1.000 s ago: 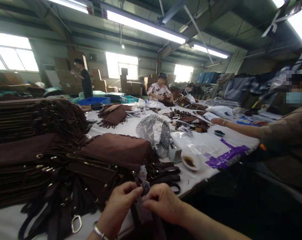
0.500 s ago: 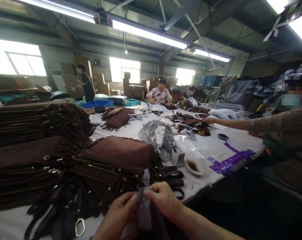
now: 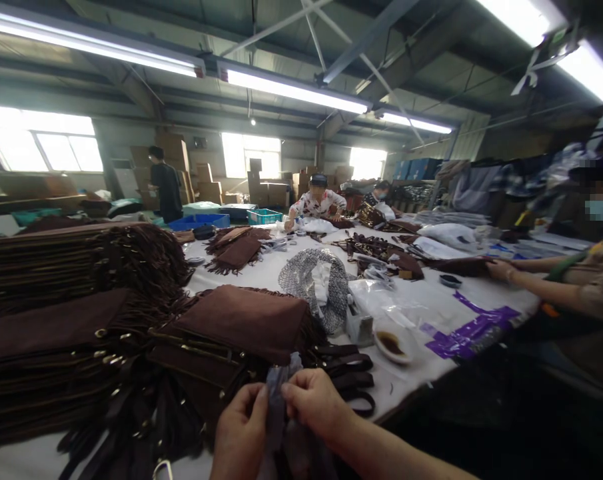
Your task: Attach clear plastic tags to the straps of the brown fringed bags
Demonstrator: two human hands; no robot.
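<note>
My left hand [image 3: 242, 423] pinches one edge of a thin, translucent plastic wrapper [image 3: 277, 407] at the bottom centre. Opposite it, my right hand [image 3: 318, 403] grips the other edge between thumb and fingers. The wrapper looks crumpled, and something dark shows at its lower end, too dim to make out. Just beyond my hands lies a brown fringed bag [image 3: 254, 313] on a stack, its dark straps [image 3: 348, 363] looping out to the right.
Tall stacks of brown fringed bags [image 3: 56, 267] fill the left. A roll of silvery mesh wrap [image 3: 301, 273], a dish of brown liquid [image 3: 392, 343] and purple tape-like plastic [image 3: 474, 330] lie on the white table [image 3: 416, 380]. At right, a co-worker's hand [image 3: 498, 269] holds brown material.
The wrapper between my hands has gone from flatter to more crumpled and narrow. The co-worker at right has drawn back, pulling brown material along. My view has tilted up slightly.
</note>
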